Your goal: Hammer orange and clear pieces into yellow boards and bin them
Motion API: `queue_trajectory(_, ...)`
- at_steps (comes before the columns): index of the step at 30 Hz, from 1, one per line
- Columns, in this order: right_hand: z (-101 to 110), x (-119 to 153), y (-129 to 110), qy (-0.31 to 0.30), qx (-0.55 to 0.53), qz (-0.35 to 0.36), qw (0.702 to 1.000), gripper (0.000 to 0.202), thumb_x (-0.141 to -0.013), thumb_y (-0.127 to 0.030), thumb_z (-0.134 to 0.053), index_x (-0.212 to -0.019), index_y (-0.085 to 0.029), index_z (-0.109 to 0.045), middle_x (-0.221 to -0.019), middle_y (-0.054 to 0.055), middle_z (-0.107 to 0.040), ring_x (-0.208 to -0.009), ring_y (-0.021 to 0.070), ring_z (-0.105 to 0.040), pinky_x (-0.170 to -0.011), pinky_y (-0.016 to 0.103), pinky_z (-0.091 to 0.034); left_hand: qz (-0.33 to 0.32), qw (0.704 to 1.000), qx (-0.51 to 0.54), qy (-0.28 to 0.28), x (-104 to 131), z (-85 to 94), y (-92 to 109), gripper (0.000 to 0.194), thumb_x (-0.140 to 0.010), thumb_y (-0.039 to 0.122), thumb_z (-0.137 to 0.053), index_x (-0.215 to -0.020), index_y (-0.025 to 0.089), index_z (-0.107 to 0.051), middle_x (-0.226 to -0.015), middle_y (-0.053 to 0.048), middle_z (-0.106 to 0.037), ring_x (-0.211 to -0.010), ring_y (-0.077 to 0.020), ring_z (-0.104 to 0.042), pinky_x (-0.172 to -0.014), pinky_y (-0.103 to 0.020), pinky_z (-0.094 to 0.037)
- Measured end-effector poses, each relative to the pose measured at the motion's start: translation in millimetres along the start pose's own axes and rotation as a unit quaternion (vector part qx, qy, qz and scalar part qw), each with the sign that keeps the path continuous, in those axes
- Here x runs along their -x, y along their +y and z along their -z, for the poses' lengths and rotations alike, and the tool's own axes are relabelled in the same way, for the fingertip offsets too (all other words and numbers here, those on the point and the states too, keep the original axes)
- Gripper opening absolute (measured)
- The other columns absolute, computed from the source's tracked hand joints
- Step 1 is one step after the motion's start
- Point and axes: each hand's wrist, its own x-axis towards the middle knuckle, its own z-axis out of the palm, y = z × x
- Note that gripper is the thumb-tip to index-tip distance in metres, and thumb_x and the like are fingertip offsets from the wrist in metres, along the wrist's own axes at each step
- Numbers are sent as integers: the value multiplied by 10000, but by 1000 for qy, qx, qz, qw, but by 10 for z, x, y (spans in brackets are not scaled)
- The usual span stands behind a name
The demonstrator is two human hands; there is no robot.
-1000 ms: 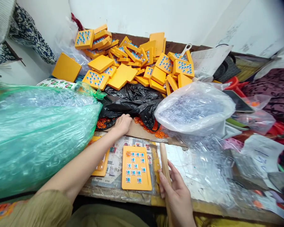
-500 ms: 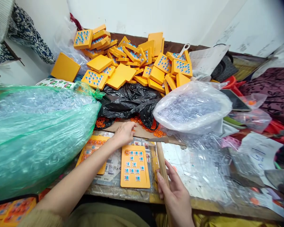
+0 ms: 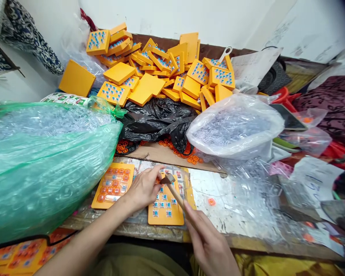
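A yellow board with blue-centred switches [image 3: 162, 218] lies flat in front of me. My left hand [image 3: 145, 186] is over its upper left corner, fingers pinched together on something too small to make out. My right hand [image 3: 205, 234] is wrapped round the wooden handle of a hammer [image 3: 176, 195]. The hammer's metal head is over the board's top part, close beside my left fingertips. To the left lies a second yellow board [image 3: 99, 201], largely covered with orange caps and a few clear ones.
A green bag of clear parts [image 3: 54, 165] bulges at the left. A white bag [image 3: 235, 149] of clear pieces stands at the right. Behind are black plastic [image 3: 158, 119] and piled yellow boards [image 3: 146, 90]. Loose orange rings [image 3: 192, 158] lie on the cardboard.
My left hand has come back from near the orange rings to the board's top. The hammer has swung left and its head is now over the board. The view has shifted slightly.
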Motion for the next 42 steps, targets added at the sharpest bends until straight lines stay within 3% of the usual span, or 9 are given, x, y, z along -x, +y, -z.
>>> queue_trajectory(5, -119, 83, 150, 61, -109, -168, 978, 422, -895, -275, -580, -1316, -261, -585, -1262, 59, -651, -1112, 215, -640, -934, 293, -521, 14, 1000, -3, -8, -114, 103, 7, 501, -774, 161, -615, -1260, 184, -498, -1041, -62, -690, -943, -207, -657, -851, -340, -540)
queue_trajectory(9, -225, 18, 183, 165, -234, -331, 899, 583, -815, -437, -671, -1345, -226, -552, -1177, 78, -674, -794, 191, -689, -646, 269, -582, 9, 995, -91, 31, -634, 174, -81, 329, -825, 78, -508, -1129, 114, -627, -1184, -115, -648, -1103, -205, -595, -1006, -318, -450)
queue_trajectory(12, -254, -65, 149, 188, -301, -372, 858, 692, -743, -457, -741, -1363, -245, -520, -1056, 48, -672, -472, 77, -502, -389, 205, -437, 23, 992, -120, 39, -1068, 143, -197, 303, -835, 73, -495, -1073, 137, -671, -1176, -110, -652, -1124, -231, -575, -1025, -356, -432)
queue_trajectory(17, -235, -120, 86, 207, -344, -369, 838, 679, -724, -437, -765, -1329, -237, -530, -875, 4, -627, -432, 41, -406, -362, 173, -357, 44, 988, -144, 17, -1342, 56, -261, 243, -841, 141, -539, -1005, 177, -714, -1015, -86, -705, -1013, -238, -627, -931, -340, -477)
queue_trajectory(26, -220, -159, 46, 202, -347, -372, 836, 678, -713, -423, -768, -1322, -230, -540, -1004, 43, -651, -433, 35, -418, -355, 177, -360, 46, 990, -137, 1, -1198, 50, -231, 170, -824, 145, -566, -879, 121, -725, -980, -118, -658, -923, -238, -634, -832, -322, -488)
queue_trajectory(30, -228, -88, 62, 203, -330, -374, 842, 705, -727, -456, -751, -1355, -228, -524, -1033, 55, -680, -427, 55, -432, -352, 200, -376, 15, 993, -118, 4, -901, 87, -56, 210, -848, 155, -545, -988, 130, -699, -947, -97, -659, -907, -220, -624, -841, -329, -483)
queue_trajectory(33, -211, 15, 118, 201, -264, -359, 872, 643, -725, -471, -741, -1304, -233, -592, -1148, 73, -687, -593, 150, -622, -458, 254, -512, -15, 995, -95, -2, -497, 48, 100, 187, -863, 226, -564, -979, 156, -694, -931, -76, -670, -907, -212, -618, -839, -326, -486)
queue_trajectory(37, -101, 84, 156, 156, -168, -265, 937, 449, -786, -411, -684, -1196, -230, -683, -1246, 65, -663, -1059, 278, -657, -938, 414, -525, -26, 998, -55, -4, -131, -82, 151, 134, -866, 213, -571, -898, 148, -684, -872, -77, -669, -878, -222, -598, -813, -344, -483)
queue_trajectory(42, 66, 18, -12, 121, -83, -130, 981, 400, -846, -251, -619, -1244, -279, -647, -1200, 50, -688, -1044, 252, -674, -927, 370, -535, -21, 999, -27, 19, -99, -183, 88, 42, -829, 196, -623, -821, 166, -651, -842, -59, -643, -875, -223, -571, -786, -344, -473)
